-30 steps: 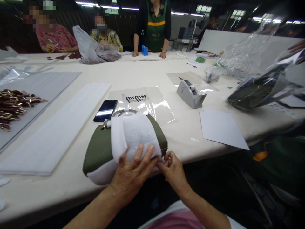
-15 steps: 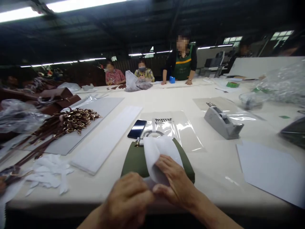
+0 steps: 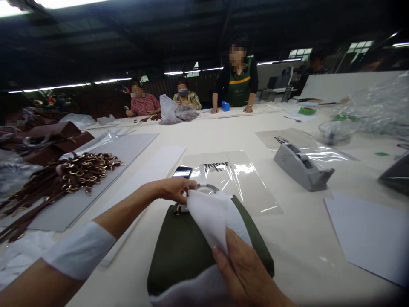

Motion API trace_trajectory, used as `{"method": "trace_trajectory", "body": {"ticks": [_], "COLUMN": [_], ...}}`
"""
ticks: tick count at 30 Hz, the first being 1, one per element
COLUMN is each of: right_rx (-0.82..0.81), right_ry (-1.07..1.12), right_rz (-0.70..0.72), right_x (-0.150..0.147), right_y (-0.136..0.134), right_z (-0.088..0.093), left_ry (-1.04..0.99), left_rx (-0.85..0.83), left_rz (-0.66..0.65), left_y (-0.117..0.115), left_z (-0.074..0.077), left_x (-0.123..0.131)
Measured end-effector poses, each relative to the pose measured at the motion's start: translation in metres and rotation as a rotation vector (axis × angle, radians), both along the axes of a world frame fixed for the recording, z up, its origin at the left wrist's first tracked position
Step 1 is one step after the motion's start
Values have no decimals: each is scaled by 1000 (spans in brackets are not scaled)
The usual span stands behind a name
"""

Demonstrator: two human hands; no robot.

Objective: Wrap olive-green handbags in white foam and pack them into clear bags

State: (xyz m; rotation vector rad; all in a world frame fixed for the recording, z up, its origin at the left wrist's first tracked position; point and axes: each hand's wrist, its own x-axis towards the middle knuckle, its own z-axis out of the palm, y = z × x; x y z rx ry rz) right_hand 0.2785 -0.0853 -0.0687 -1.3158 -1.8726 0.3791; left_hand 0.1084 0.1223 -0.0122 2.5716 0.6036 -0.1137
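A dark green handbag lies before me, its grey-wrapped handle toward the far side. A soft white wrapping sheet is bunched over the bag, and part of it hangs at the near edge. My left hand reaches across to the bag's far end, with thumb and fingers closed at the sheet's upper corner, beside a metal ring fitting. On the near right, my right hand grips the sheet's folded edge between thumb and fingers. A white band circles my left forearm.
A phone and a printed clear plastic bag lie beyond the handbag. To the right are a grey tape dispenser and white sheets. Brown straps with gold clasps are heaped left. Co-workers are across the table.
My left hand has moved from the near edge up and away to the sheet's far corner. More of the handbag shows. The view has shifted slightly.
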Motion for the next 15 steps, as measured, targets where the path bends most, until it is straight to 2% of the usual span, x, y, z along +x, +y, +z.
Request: {"method": "trace_trajectory", "body": {"ticks": [3,8,11,13,15], "right_rx": [-28,269,351,366,362], "right_ry": [34,-70,-128,-109,-54], "right_rz": [54,65,100,86,69], "right_x": [5,3,-2,-4,-5], "right_y": [3,11,15,16,14], "right_z": [1,-14,-29,-36,-38], "left_ry": [-63,-183,-255,-312,-312], "left_rx": [82,246,321,373,420], "left_rz": [30,206,277,230,106], "left_y": [2,-17,-32,-37,-38], "left_z": [-6,-32,-38,-37,-36], "left_x": [-3,-12,-22,-26,-25]}}
